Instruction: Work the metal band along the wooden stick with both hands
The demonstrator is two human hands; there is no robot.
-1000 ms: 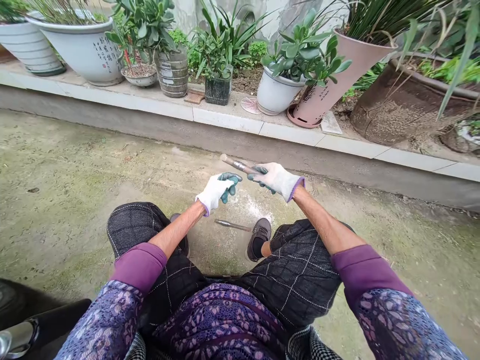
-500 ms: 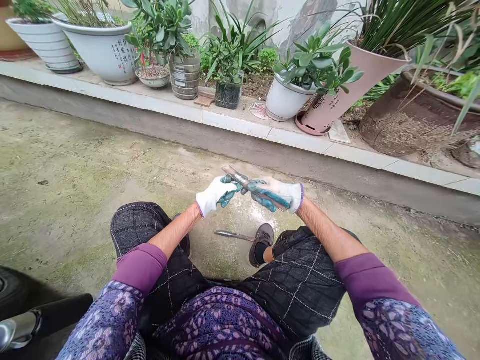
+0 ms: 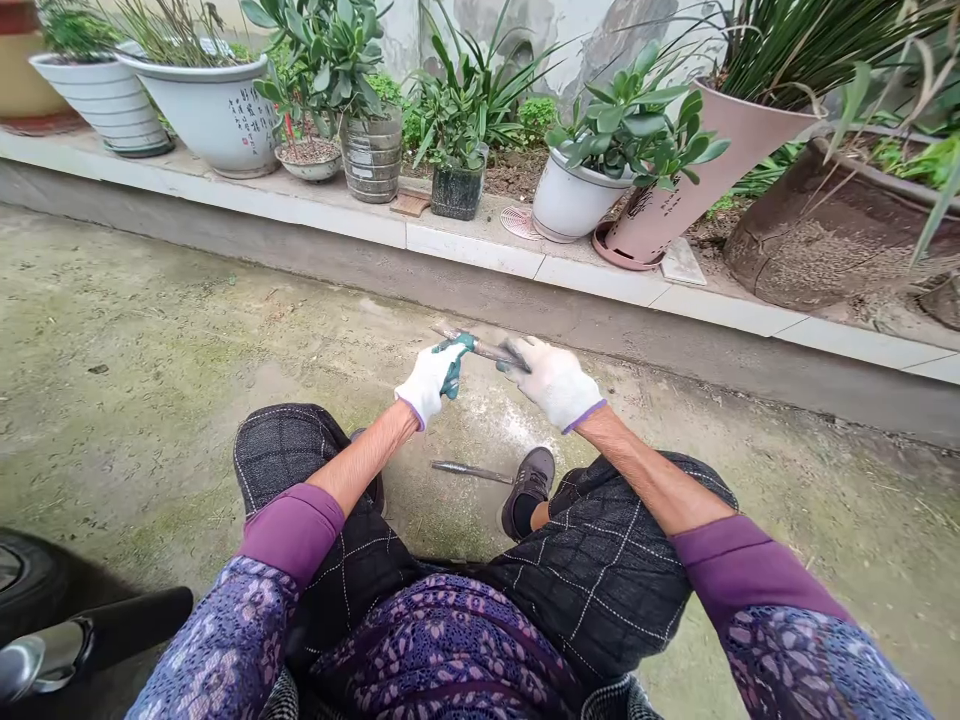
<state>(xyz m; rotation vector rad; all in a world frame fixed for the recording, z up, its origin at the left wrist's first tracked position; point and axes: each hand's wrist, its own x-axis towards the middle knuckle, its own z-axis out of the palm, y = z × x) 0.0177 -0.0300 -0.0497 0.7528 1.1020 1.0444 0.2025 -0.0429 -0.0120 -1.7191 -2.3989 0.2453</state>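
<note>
My left hand (image 3: 435, 378), in a white glove with a green coated palm, is closed round a slim metal rod (image 3: 486, 349). One end of the rod sticks out past its fingers, and the other runs towards my right hand (image 3: 556, 385). That hand, gloved alike, has its back turned up and its fingers curled at the rod's right end. A dark patch at those fingertips is smeared by motion; I cannot tell whether it is glove or a separate piece. A second metal rod (image 3: 472, 470), ribbed at one end, lies on the ground beside my right shoe (image 3: 531, 482).
White powder (image 3: 514, 425) is scattered on the mossy concrete (image 3: 150, 330) below my hands. A tiled ledge (image 3: 465, 250) with several potted plants, among them a white pot (image 3: 574, 200), runs across ahead. A black tyre (image 3: 26, 575) and a metal-and-black cylinder (image 3: 97, 640) are at lower left.
My left hand has moved from touching near the rod's end to wrapping round it. My right hand has turned from palm showing to back up. The rod on the ground stays put.
</note>
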